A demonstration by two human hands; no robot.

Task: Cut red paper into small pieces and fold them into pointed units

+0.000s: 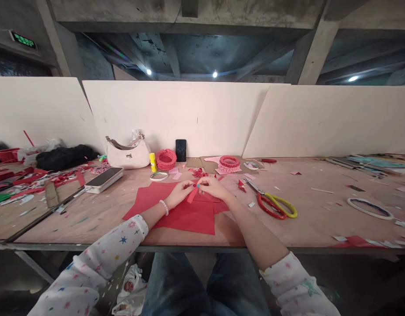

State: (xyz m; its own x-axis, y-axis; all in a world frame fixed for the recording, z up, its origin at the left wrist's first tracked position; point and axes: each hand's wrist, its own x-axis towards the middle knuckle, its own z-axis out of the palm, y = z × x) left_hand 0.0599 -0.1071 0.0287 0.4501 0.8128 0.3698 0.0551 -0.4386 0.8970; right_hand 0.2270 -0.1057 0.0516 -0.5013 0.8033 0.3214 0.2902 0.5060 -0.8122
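Between my two hands is a small strip of red paper (191, 195), held above a stack of red paper sheets (189, 219). My left hand (181, 193), with a pink bead bracelet at the wrist, pinches the strip from the left. From the right, my right hand (213, 187) grips its upper end, fingertips close to those of the left. Just behind the hands lies a pile of small folded red paper pieces (199, 172). Scissors (274, 204) with one red and one yellow handle rest open to the right.
At the back stand a yellow glue stick (152, 162), a red paper ring-shaped bowl (166, 159), a black phone (180, 150), a second ring (229, 163) and a white handbag (128, 153). A tape roll (159, 176) lies left; a white oval ring (370, 208) lies right. Paper scraps are scattered about.
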